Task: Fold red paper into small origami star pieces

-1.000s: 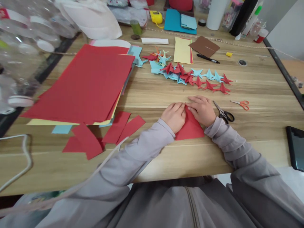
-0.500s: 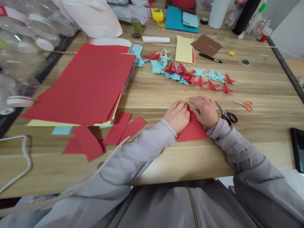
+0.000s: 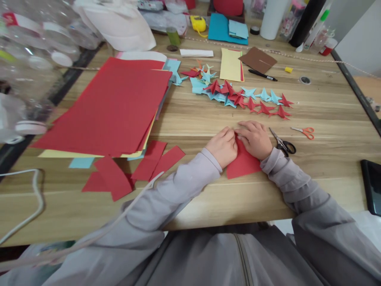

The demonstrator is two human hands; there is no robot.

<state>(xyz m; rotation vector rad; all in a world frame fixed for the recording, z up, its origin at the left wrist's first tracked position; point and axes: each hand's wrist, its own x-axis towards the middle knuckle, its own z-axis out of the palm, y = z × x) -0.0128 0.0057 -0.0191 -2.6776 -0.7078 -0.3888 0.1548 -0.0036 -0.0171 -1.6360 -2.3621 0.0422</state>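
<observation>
A folded piece of red paper point(image 3: 243, 163) lies on the wooden table in front of me, its upper part hidden under my fingers. My left hand point(image 3: 222, 147) is closed on the paper's upper left edge, fingertips bunched near its top corner. From the other side my right hand point(image 3: 254, 140) grips the same corner, its thumb and bent fingers pressed against the paper. The fingertips of both hands nearly meet there. Black-handled scissors point(image 3: 284, 145) lie just right of my right hand, with small orange-handled scissors point(image 3: 306, 132) farther right.
Large red sheets point(image 3: 110, 107) are stacked at left, with red paper strips point(image 3: 150, 161) below. Folded red and blue paper cranes point(image 3: 264, 95) lie beyond my hands, near a black pen point(image 3: 262, 75). Plastic bottles point(image 3: 38, 67) crowd the left side. A phone point(image 3: 372, 186) rests at the right edge.
The red paper has turned slightly under my hands, its lower edge now slanting and its lower left corner farther right. Both hands keep nearly the same place. The whole view has shifted a little.
</observation>
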